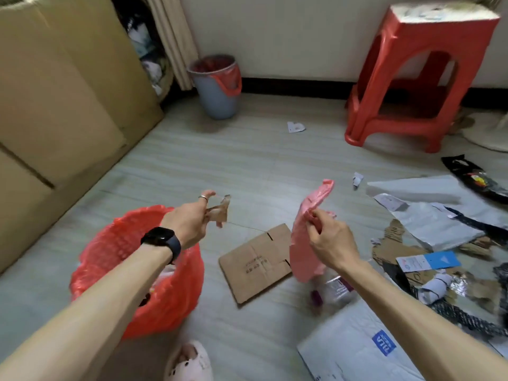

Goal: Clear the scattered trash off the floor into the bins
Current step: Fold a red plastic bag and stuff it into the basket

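Early going, I'd judge — left hand (pixel 189 224) pinches a brown scrap (pixel 220 211) beside the red-lined bin (pixel 110 243), right hand (pixel 330 239) pinches a pink bag (pixel 302 243), while cardboard (pixel 255 264) and mailers (pixel 428 215) crowd the floor's (pixel 247 160) right edge.

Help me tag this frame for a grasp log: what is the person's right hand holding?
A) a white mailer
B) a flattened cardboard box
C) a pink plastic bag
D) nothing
C: the right hand pinches the pink plastic bag near its top, while the flattened cardboard box lies flat on the floor and the left hand holds a brown scrap.
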